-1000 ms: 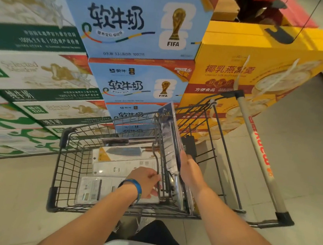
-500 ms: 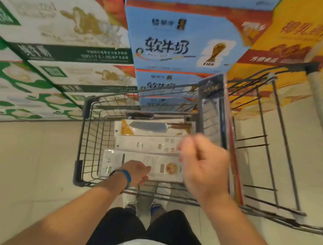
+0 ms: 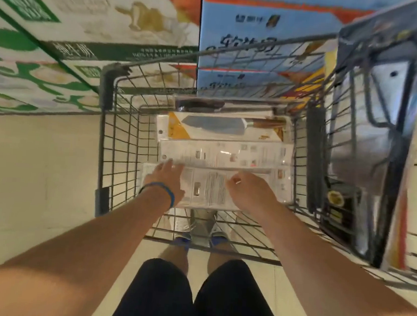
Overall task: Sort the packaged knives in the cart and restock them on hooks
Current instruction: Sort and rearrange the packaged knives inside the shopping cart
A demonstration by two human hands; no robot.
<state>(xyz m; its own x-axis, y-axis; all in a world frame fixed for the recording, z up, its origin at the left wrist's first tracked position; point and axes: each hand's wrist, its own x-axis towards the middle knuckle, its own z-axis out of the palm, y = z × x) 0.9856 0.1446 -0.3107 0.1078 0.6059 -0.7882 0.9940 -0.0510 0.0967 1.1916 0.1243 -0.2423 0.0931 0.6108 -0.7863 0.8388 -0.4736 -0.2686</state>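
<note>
Lying flat in the cart [image 3: 104, 123], nearest pack [image 3: 209, 190]: printed back up, long axis left to right, blade direction hidden. Probably light, stiff and slick; best gripped at both short ends. Touched near its left end by the left hand [image 3: 167, 182], fingers straight; right hand [image 3: 247, 190] loosely bent above, gripping nothing.

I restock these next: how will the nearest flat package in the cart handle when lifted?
The nearest package probably stays stiff: it lies flat, uncurled. Its glossy plastic edge may slip. Likely blade-heavy, like the cleaver pack beyond it.
</note>
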